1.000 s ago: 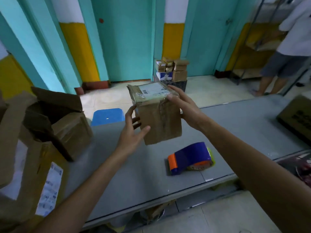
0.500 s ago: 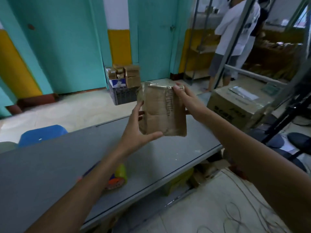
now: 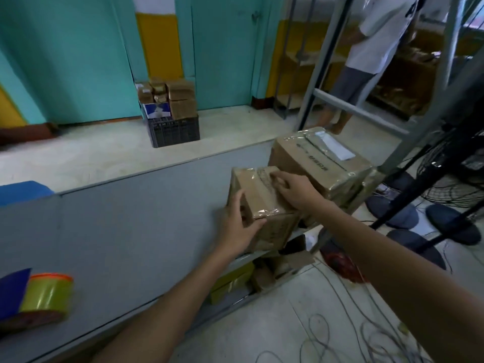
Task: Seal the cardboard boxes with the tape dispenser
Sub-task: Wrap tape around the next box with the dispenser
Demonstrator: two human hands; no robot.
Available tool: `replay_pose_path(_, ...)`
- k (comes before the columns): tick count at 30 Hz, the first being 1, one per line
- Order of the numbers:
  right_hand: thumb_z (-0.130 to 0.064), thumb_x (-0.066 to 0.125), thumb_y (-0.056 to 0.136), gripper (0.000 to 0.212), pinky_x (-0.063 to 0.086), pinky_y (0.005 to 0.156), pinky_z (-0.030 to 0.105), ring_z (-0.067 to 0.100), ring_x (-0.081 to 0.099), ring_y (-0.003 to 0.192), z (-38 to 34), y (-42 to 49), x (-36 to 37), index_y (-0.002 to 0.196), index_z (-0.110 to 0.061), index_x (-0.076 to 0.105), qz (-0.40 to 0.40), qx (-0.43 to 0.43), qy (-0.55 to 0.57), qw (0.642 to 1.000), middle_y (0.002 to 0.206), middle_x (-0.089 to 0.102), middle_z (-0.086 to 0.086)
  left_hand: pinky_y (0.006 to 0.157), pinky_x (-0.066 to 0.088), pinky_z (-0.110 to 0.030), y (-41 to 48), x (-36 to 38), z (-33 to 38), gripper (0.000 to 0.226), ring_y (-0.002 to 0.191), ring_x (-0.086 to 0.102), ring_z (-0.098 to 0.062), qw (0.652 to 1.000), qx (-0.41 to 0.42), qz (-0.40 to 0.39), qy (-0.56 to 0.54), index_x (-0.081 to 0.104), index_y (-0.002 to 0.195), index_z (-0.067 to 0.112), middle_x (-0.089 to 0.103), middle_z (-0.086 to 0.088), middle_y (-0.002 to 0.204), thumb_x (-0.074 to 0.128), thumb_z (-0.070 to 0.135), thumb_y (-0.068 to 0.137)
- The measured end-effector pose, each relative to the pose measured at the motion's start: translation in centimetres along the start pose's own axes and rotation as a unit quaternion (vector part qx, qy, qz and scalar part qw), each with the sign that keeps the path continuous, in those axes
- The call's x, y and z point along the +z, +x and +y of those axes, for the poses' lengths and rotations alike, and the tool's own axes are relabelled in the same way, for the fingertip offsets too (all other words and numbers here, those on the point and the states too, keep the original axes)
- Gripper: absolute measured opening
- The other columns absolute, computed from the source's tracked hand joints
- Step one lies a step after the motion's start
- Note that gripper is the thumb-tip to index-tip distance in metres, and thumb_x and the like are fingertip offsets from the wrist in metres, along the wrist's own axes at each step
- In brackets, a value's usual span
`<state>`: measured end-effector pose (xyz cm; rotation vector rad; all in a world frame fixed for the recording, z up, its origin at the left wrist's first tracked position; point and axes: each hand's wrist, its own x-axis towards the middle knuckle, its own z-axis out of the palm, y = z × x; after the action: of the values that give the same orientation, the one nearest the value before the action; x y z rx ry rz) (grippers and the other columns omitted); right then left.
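A small taped cardboard box [image 3: 264,197] sits at the right end of the grey table [image 3: 131,218], beside a larger taped box [image 3: 322,163]. My left hand [image 3: 239,226] grips its near left side, thumb across the front corner. My right hand [image 3: 294,189] rests on its top with fingers curled over the taped seam. The tape dispenser [image 3: 28,297], blue and orange with a yellowish roll, lies untouched at the table's far left edge.
A black crate [image 3: 174,129] stacked with small boxes stands on the floor by the teal wall. A person in a white shirt [image 3: 372,45] stands at shelving at the right. A metal frame [image 3: 366,111], fan stands and loose cables fill the floor on the right.
I carried the small box from mid-air rightward and lowered it onto the table's right end next to the larger box. My view swung right, so the dispenser now lies far left.
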<state>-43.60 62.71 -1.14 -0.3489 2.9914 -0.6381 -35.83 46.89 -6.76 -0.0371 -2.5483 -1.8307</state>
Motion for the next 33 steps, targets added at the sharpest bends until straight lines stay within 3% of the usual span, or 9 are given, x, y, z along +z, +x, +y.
replay_pose_path(5,-0.017,0.050,0.094,0.027,0.043,0.090,0.046,0.036,0.045,0.115,3.6,0.5,-0.6,0.115,-0.007,0.065,0.085,-0.077,-0.153,0.982,0.123,0.057,0.017,0.099,0.040,-0.031,1.9,4.2,0.3,0.083,0.127,0.037,-0.020,0.999,0.010,0.025,0.019,0.018,0.141,0.030,0.031,-0.006,0.143,0.073,0.028,0.078)
replay_pose_path(8,-0.016,0.052,0.092,0.026,0.039,0.093,0.045,0.035,0.045,0.117,4.7,0.7,-1.0,0.113,-0.010,0.067,0.108,-0.108,-0.227,0.962,0.123,0.060,0.012,0.102,0.042,-0.040,2.8,5.7,0.8,0.085,0.128,0.036,-0.022,0.999,-0.003,0.031,0.009,0.015,0.141,0.032,0.029,-0.007,0.144,0.072,0.029,0.079)
replay_pose_path(12,-0.017,0.047,0.095,0.032,0.034,0.097,0.044,0.032,0.042,0.121,4.1,0.6,-1.6,0.124,-0.012,0.060,0.106,-0.099,-0.165,0.976,0.129,0.058,0.007,0.104,0.040,-0.046,3.4,5.4,1.0,0.093,0.130,0.036,-0.023,1.000,-0.016,0.017,0.013,0.012,0.143,0.032,0.029,-0.006,0.146,0.075,0.030,0.075)
replay_pose_path(16,-0.014,0.053,0.092,0.044,0.039,0.093,0.042,0.028,0.042,0.123,1.0,0.8,-2.0,0.135,-0.015,0.049,0.127,-0.102,-0.121,0.979,0.134,0.054,0.007,0.109,0.033,-0.042,2.7,2.8,2.0,0.105,0.136,0.027,-0.024,0.996,-0.019,-0.041,0.080,0.006,0.145,0.034,0.020,-0.005,0.152,0.078,0.042,0.070)
replay_pose_path(20,-0.013,0.052,0.092,0.056,0.031,0.106,0.037,0.023,0.034,0.133,-5.8,1.6,-1.9,0.145,-0.019,0.033,0.097,-0.137,-0.065,0.984,0.143,0.043,0.006,0.108,0.032,-0.037,1.0,-4.4,1.7,0.076,0.133,0.034,-0.021,0.980,0.009,0.064,0.188,0.019,0.147,0.021,0.031,-0.006,0.148,0.063,0.032,0.086)
replay_pose_path(23,-0.015,0.052,0.094,0.060,0.033,0.105,0.034,0.023,0.035,0.132,-12.6,2.2,-0.7,0.148,-0.022,0.026,0.063,-0.165,-0.017,0.984,0.146,0.040,0.007,0.108,0.026,-0.029,-1.7,-12.6,0.8,0.064,0.132,0.035,-0.024,0.957,0.011,0.133,0.257,0.028,0.144,0.011,0.037,-0.010,0.146,0.057,0.025,0.089)
replay_pose_path(28,-0.017,0.054,0.093,0.058,0.038,0.101,0.035,0.024,0.043,0.126,-26.4,0.8,4.3,0.146,-0.025,0.031,0.030,-0.258,0.066,0.963,0.141,0.046,0.008,0.105,0.024,-0.024,-11.0,-25.4,-0.7,0.055,0.131,0.038,-0.024,0.921,-0.025,0.248,0.299,0.039,0.139,0.010,0.042,-0.011,0.142,0.056,0.021,0.088)
replay_pose_path(33,-0.018,0.053,0.092,0.057,0.037,0.096,0.032,0.022,0.045,0.122,-40.0,-3.3,10.2,0.145,-0.026,0.034,-0.002,-0.375,0.106,0.921,0.137,0.051,0.005,0.103,0.025,-0.022,-22.0,-35.8,-2.7,0.049,0.127,0.043,-0.026,0.883,-0.086,0.337,0.314,0.046,0.133,0.005,0.048,-0.014,0.136,0.060,0.009,0.086)
